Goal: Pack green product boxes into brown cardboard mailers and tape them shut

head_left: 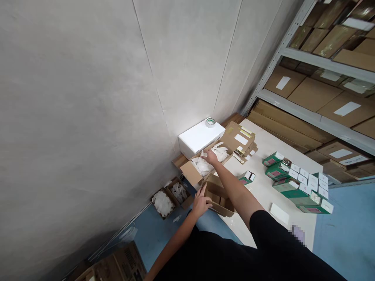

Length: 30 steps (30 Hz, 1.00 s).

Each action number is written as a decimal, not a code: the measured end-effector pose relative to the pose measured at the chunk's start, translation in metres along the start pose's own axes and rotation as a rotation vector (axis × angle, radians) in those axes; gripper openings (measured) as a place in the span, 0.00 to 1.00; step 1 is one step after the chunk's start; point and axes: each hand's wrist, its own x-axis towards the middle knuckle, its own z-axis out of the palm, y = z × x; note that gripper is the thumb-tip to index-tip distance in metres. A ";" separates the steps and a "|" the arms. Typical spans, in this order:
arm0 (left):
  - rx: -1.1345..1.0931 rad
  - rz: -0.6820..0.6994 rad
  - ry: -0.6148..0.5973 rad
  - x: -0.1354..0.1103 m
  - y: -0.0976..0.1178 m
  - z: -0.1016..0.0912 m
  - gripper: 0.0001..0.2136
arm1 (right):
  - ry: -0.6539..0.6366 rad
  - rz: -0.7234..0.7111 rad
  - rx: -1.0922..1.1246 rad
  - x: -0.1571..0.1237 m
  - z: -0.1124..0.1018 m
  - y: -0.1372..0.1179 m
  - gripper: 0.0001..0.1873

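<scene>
My left hand (200, 203) grips the near-left wall of an open cardboard box (225, 210), which stands at the table's edge with some brown cardboard inside. My right hand (210, 157) reaches over it into a second open carton (191, 174) filled with white crumpled packing material (220, 153). The right fingers are bent around a white piece at the top of the heap; the fingertips are partly hidden in it. Close to my right forearm, a small green-and-white box (246, 177) rests on the table.
Green-and-white boxes (301, 187) are grouped on the white table (258, 199). Flattened cardboard (238, 140) lies behind, beside a white box (200, 136) bearing a tape roll (210, 122). Cartons of white material (163, 203) sit on the floor. Shelving (310, 113) holds boxes on the right.
</scene>
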 end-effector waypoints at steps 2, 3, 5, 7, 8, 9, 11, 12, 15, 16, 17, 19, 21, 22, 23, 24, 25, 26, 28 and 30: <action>-0.009 0.010 0.005 0.002 0.000 -0.003 0.06 | 0.000 0.047 -0.002 0.004 0.003 -0.004 0.14; -0.013 0.015 0.006 0.003 0.000 -0.005 0.06 | -0.001 0.054 0.000 0.005 0.004 -0.004 0.11; -0.021 0.023 0.011 0.004 0.001 -0.007 0.06 | 0.014 0.065 0.016 0.007 0.005 -0.005 0.09; -0.023 0.027 0.014 0.004 0.001 -0.008 0.06 | 0.055 0.098 0.048 0.009 0.005 -0.006 0.11; -0.023 0.026 0.017 0.004 0.001 -0.008 0.06 | 0.078 0.114 0.065 0.011 0.006 -0.008 0.13; -0.022 0.024 0.018 0.003 0.001 -0.007 0.06 | 0.088 0.127 0.080 0.012 0.007 -0.009 0.14; -0.017 0.016 0.015 0.002 0.000 -0.006 0.06 | 0.068 0.143 0.088 0.014 0.010 -0.015 0.14; -0.013 0.012 0.013 0.002 0.000 -0.006 0.06 | 0.048 0.143 0.077 0.014 0.011 -0.018 0.12; -0.004 0.012 0.018 0.000 0.000 -0.006 0.06 | 0.010 0.143 0.012 0.011 0.016 -0.027 0.06; -0.005 0.015 0.026 0.000 0.000 -0.006 0.05 | 0.014 0.142 -0.004 0.009 0.017 -0.029 0.08; -0.006 0.018 0.035 -0.001 0.001 -0.007 0.05 | 0.020 0.143 -0.011 0.007 0.017 -0.030 0.09; -0.005 0.022 0.057 -0.002 0.004 -0.007 0.05 | 0.032 0.142 0.001 0.002 0.015 -0.031 0.09; 0.002 0.026 0.072 -0.003 0.007 -0.006 0.06 | 0.048 0.127 0.038 -0.003 0.012 -0.030 0.06; 0.006 0.025 0.073 -0.003 0.008 -0.006 0.06 | 0.057 0.119 0.057 -0.004 0.011 -0.029 0.08; 0.007 0.021 0.073 -0.003 0.008 -0.006 0.06 | 0.064 0.113 0.072 -0.006 0.009 -0.029 0.11; 0.008 0.016 0.070 -0.004 0.008 -0.006 0.06 | 0.066 0.109 0.080 -0.006 0.008 -0.029 0.15; 0.009 0.012 0.067 -0.004 0.008 -0.007 0.06 | 0.065 0.108 0.079 -0.006 0.008 -0.030 0.17; 0.010 0.010 0.067 -0.005 0.006 -0.007 0.06 | 0.059 0.110 0.069 -0.006 0.008 -0.030 0.19; 0.012 0.018 0.073 -0.007 0.002 -0.008 0.06 | 0.053 0.126 0.034 -0.004 0.010 -0.033 0.21; 0.007 0.028 0.072 -0.009 -0.004 -0.009 0.06 | 0.055 0.159 -0.006 0.000 0.013 -0.036 0.23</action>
